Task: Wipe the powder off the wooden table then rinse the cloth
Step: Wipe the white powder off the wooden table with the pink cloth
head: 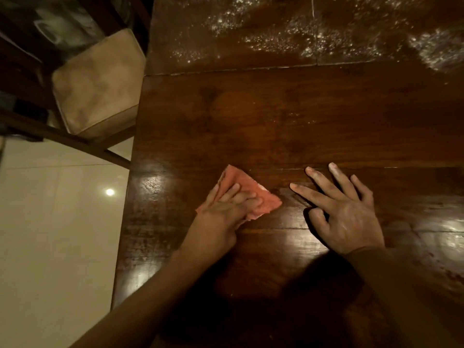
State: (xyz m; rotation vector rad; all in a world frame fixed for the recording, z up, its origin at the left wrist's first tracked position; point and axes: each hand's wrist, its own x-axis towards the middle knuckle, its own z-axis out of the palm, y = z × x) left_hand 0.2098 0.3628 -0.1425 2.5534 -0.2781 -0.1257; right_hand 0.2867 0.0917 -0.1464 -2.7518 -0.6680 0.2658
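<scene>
The left hand presses the cloth flat on the near worktop, grip spread, not pinching, while the powder lies well ahead and rightward, beyond the right hand, which rests spread and empty.

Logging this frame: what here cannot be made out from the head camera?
1. Powder: in the head view the patch runs off the top and right frame edges, so its full extent is unknown.
2. Cloth: the left hand covers its middle, so how much powder it holds is hidden.
3. Chair: beyond the cushion it is too dark to read, and the left edge cuts it off.
4. No place to rinse is in frame.
</scene>
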